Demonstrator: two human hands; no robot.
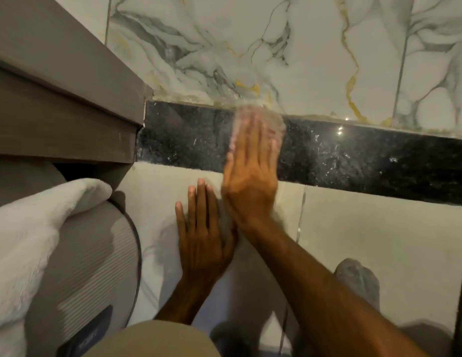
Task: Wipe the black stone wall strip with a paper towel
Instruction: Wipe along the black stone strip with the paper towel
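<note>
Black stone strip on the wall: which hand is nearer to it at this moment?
Right. The right hand lies flat across the black stone strip, motion-blurred, with a pale towel under its fingers. The left hand rests flat on the light tile below the strip, clear of it.

Black stone wall strip [353,161]: polished, glossy, pale flecks, small light glints toward right. Marble-look wall tiles [250,47] above strip: smooth, slight sheen, grey and gold veining. Plain pale tiles [379,240] below strip: smooth, more matt. Paper towel [261,122] under fingers of right hand [250,176]: thin, whitish, blurred, so texture probably soft but unclear. Wooden frame [65,104] at left: grey-brown, matt, faint grain. White cloth [31,228] near left: fluffy, plush. Ribbed grey surface [90,266] beside it: fine ridges, matt.
</note>
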